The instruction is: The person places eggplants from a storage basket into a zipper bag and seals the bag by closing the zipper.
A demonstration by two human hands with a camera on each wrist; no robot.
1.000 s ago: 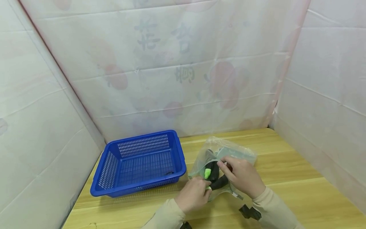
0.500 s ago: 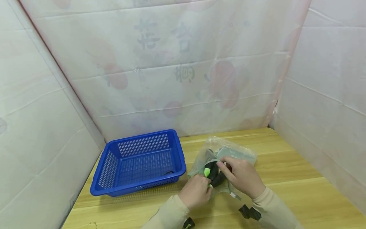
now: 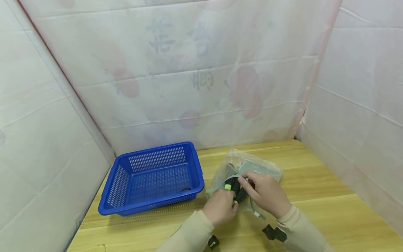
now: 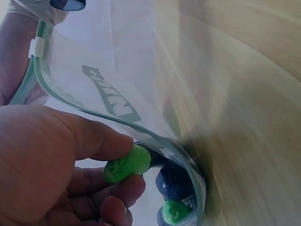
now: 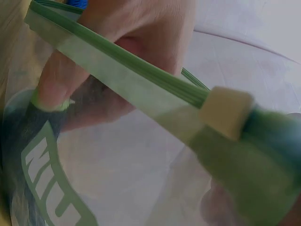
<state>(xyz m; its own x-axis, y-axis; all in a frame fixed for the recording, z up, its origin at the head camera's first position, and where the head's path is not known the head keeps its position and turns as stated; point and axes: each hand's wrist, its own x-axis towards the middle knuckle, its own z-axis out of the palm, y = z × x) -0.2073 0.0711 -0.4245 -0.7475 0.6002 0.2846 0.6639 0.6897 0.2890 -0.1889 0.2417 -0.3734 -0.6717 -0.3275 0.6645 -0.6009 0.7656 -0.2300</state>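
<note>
Bag (image 3: 240,170) opened, dark pieces (image 4: 174,182) still inside.
Left hand's (image 3: 221,207) fingers pinch one's green end (image 4: 128,164); right hand's (image 3: 267,193) grip bag's edge (image 5: 150,68).

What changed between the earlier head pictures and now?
The left hand, pinching a dark, green-ended elongated item, moved rightward and forward, taking it deeper into the clear green-rimmed plastic bag. The right hand at the bag's edge and the blue rectangular plastic basket stayed put.
</note>
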